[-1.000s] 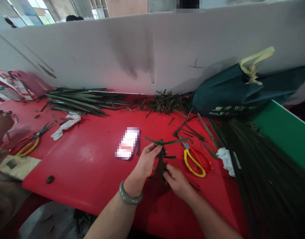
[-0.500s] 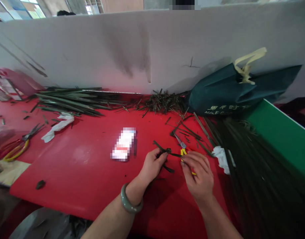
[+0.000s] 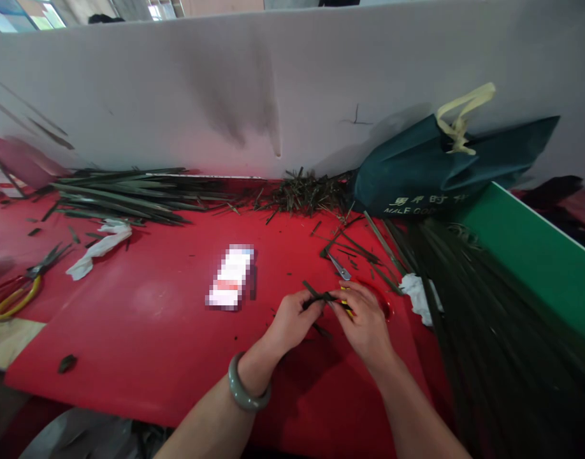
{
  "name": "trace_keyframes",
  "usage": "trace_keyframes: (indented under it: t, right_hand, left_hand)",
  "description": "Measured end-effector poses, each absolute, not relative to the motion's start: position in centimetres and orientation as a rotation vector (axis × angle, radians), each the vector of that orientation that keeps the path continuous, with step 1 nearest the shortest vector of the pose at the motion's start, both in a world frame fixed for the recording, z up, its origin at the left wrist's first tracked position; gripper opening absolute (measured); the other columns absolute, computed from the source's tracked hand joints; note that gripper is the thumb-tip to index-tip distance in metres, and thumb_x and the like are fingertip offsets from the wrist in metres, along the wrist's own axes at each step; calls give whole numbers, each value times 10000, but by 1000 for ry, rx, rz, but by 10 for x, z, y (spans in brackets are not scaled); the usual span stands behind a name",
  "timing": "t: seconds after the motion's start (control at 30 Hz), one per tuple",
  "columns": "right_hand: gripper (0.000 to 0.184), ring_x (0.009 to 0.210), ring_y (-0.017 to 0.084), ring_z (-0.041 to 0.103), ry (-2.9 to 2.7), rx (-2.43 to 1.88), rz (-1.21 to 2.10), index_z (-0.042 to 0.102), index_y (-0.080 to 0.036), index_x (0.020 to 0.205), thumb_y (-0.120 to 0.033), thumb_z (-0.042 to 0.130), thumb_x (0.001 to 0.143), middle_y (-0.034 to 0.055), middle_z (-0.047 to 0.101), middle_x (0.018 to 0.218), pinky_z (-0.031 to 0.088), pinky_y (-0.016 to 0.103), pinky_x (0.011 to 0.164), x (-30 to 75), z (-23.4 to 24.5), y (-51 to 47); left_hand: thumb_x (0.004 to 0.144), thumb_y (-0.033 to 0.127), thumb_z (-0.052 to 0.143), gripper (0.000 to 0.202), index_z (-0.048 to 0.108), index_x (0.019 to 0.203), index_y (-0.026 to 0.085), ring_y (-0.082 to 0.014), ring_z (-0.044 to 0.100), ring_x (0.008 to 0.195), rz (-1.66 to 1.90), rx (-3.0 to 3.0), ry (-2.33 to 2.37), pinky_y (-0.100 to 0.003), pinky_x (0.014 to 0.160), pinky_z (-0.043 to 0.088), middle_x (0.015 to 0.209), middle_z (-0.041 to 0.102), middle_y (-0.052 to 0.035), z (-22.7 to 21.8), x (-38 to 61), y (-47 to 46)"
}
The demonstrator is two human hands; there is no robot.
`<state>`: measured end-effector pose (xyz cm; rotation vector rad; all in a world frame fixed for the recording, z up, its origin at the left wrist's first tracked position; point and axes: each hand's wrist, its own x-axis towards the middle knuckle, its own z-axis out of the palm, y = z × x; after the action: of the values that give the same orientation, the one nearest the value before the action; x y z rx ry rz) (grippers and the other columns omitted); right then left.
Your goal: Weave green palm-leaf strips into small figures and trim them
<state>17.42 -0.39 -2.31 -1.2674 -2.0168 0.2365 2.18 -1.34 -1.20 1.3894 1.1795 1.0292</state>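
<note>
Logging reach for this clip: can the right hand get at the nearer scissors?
Probably yes: the scissors lie close by the right hand, and only that hand partly covers them. It would likely have to let go of the strip first.

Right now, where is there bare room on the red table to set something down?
Widest: red table between the far-left scissors and phone. Smaller: between phone and clippings pile. Crowded: right of the right hand, with long strips, and along the white partition.

1 teal bag [image 3: 431, 169] near the wall [image 3: 153, 95], 1 lit phone [image 3: 230, 278]
</note>
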Motion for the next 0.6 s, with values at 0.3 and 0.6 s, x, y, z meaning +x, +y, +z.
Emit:
trace_keyframes:
  t: [0.3,0.6]
  right_hand:
    - [167,909,211,533,-2048,-1229,296,589,-179,902,-232,475,792,76,627,889,426,385,816,175,-25,-1]
    - [123,819,190,560,-1963,-1257,420,582,-189,845,-251,492,787,53,632,818,459,348,748,174,-24,-2]
  left_hand:
    - [752,232,469,233,651,886,175,-174,580,777,1027,1396,1150,-271,723,426,840,661,-51,-10,20,-12]
    - [741,210,468,235,638,885,135,-167,577,776,988,1409,1178,-271,724,432,837,659,-49,-11,21,-12]
